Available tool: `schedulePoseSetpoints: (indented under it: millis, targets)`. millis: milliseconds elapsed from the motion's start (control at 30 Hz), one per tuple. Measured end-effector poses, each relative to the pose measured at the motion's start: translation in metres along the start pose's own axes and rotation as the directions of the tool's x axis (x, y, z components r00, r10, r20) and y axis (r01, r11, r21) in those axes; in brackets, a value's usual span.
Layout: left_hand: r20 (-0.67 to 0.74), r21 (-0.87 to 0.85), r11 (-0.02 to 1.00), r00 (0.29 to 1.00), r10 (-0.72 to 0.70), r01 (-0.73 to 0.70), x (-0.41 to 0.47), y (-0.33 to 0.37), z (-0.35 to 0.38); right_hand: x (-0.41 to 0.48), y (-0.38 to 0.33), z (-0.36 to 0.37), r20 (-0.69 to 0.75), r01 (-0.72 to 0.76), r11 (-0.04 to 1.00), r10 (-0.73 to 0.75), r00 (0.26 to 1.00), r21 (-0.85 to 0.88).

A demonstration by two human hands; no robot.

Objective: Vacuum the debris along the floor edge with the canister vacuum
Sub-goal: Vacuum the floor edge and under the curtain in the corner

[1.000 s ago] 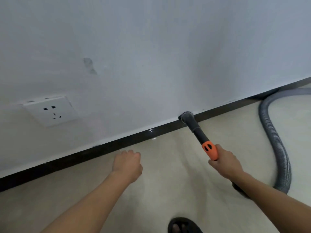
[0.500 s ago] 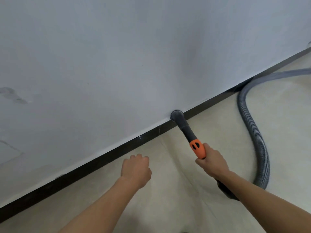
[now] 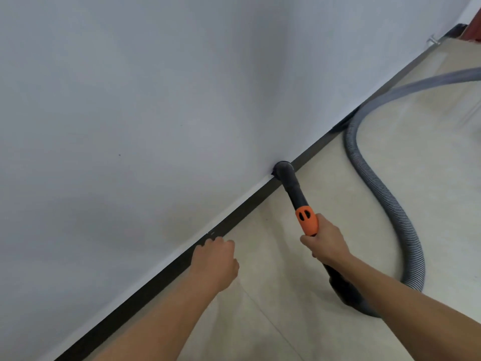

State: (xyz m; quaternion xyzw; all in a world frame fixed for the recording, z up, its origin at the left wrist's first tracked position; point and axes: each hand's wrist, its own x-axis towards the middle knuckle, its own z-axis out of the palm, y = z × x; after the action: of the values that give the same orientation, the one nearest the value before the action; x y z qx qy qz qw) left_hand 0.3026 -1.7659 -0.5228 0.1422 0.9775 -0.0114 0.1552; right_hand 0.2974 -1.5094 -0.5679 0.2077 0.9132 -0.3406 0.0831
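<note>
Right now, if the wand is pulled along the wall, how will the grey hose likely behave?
Probably floppy: the grey ribbed hose lies in loose curves on the smooth floor. It likely trails along, sliding easily. Its tight bend behind the right hand might kink.

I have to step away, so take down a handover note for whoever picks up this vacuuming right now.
Right hand: grips the vacuum wand just behind its orange collar.
Left hand: loosely curled, holds nothing, near the baseboard.
Nozzle: set against the baseboard at the foot of the wall.
Hose: loops over the floor on the right and runs out of view; the canister is not in sight.
Done: cannot tell which stretch is clean; no debris shows.
Left: probably slide the nozzle along the baseboard, minding the hose loop.
</note>
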Motion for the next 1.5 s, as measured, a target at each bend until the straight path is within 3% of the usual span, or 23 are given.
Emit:
schedulePoseSetpoints:
  millis: [67,233,333,400,500,600,733,800,833,933,1000,1200,1300,1500]
  targets:
    - [-0.025,-0.003,1.0,0.999,0.022,-0.022,0.014,0.004,-0.001,0.014,0.005,-0.007,-0.013,-0.018,0.999,0.018,1.0,-0.033]
    - [-0.007,-0.067,0.998,1.0,0.012,-0.013,0.015,0.004,0.01,0.073,-0.007,-0.047,-0.056,-0.12,0.967,0.135,0.989,0.226]
    - [0.034,-0.096,0.995,0.999,-0.004,0.007,0.005,0.002,0.016,0.054,-0.014,-0.037,-0.005,-0.115,0.959,0.12,0.993,0.259]
    - [0.013,-0.127,0.992,1.0,-0.015,0.017,0.002,-0.002,0.015,0.024,-0.014,-0.02,0.025,-0.085,0.978,0.082,0.996,0.191]
    - [-0.013,-0.176,0.983,0.998,-0.054,0.051,-0.006,-0.012,0.01,-0.033,-0.004,0.007,0.096,0.057,0.997,-0.053,0.994,-0.044]
    - [0.024,-0.252,0.958,0.99,-0.136,0.138,-0.018,-0.022,0.009,-0.092,0.005,0.023,0.246,0.213,0.942,-0.149,0.958,-0.259]
    - [0.056,-0.378,0.903,0.979,-0.197,0.203,-0.031,-0.023,0.004,-0.126,0.021,0.003,0.22,0.151,0.945,-0.087,0.972,-0.292]
    - [0.094,-0.544,0.81,0.975,-0.202,0.22,-0.031,-0.01,-0.003,-0.133,0.026,-0.014,0.14,0.064,0.967,-0.03,0.99,-0.247]
    - [0.142,-0.656,0.715,0.97,-0.199,0.243,-0.031,0.002,-0.01,-0.136,0.026,-0.021,0.101,0.044,0.976,-0.023,0.995,-0.214]
    - [0.332,-0.874,0.315,0.928,-0.167,0.37,-0.022,0.043,-0.038,-0.148,0.016,-0.034,0.048,0.068,0.99,-0.063,0.997,-0.123]
    - [0.363,-0.908,0.17,0.922,-0.135,0.383,-0.014,0.066,-0.058,-0.156,0.006,-0.038,0.059,0.114,0.986,-0.108,0.992,-0.121]
    - [0.454,-0.89,-0.125,0.878,-0.15,0.439,-0.015,0.092,-0.104,-0.192,-0.016,-0.049,0.178,0.201,0.973,-0.18,0.968,-0.11]
    - [0.503,-0.86,-0.196,0.848,-0.168,0.472,-0.037,0.093,-0.122,-0.213,-0.021,-0.062,0.262,0.146,0.988,-0.127,0.957,-0.053]
    - [0.528,-0.845,-0.196,0.837,-0.146,0.498,-0.095,0.094,-0.168,-0.262,-0.018,-0.108,0.406,-0.064,0.998,0.054,0.912,0.01]
